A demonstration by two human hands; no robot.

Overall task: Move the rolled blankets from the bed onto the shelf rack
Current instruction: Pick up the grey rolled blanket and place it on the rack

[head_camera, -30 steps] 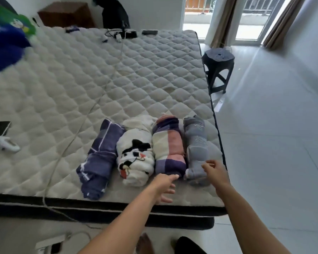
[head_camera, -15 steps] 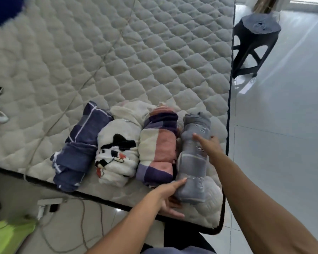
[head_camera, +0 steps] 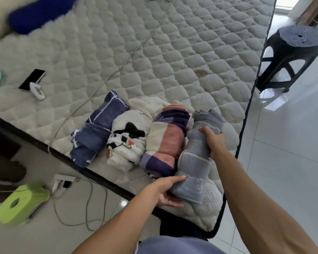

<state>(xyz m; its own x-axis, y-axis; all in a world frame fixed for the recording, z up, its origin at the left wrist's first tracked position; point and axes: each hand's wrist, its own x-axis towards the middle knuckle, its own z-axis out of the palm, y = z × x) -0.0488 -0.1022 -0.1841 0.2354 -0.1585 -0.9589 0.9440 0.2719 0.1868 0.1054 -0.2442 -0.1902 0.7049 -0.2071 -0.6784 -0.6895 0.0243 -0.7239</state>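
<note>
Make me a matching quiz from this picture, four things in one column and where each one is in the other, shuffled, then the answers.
Things:
1. grey roll
2. phone
3. black stool
4. green stool

Places:
A. on the floor left of the bed
B. gripped by both hands, at the bed's right edge
C. on the floor right of the bed
D. on the mattress, far left

Pairs: 1-B, 2-D, 3-C, 4-A

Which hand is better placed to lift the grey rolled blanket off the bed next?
Probably the right hand: it grips the grey rolled blanket round its upper middle, near the balance point. The left hand only cups the near end at the mattress edge, so it suits supporting.
</note>
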